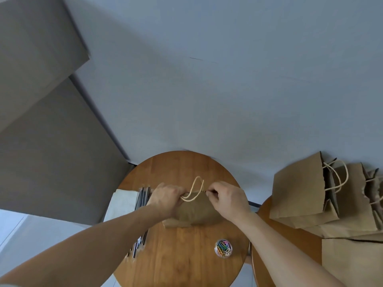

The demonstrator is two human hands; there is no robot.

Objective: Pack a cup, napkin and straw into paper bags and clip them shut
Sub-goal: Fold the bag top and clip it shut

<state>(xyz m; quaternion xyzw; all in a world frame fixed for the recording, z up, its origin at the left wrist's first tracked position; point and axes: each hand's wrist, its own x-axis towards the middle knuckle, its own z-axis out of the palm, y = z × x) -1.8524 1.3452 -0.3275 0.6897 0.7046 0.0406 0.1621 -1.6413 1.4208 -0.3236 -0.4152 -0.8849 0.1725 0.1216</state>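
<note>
Nearest you, the pot of paper clips stands on the round table, just this side of the paper bag you are closing. The bag sits mid-table, its top gathered between your hands. Your left hand curls its fingers round the left end of the top edge. Your right hand pinches the right end, by the cord handles. Whether those fingers hold a clip cannot be told. This looks like the clipping step: next, hold the fold one-handed and slide a clip squarely over it. Straws and napkins lie left, and more bags stand far right.
</note>
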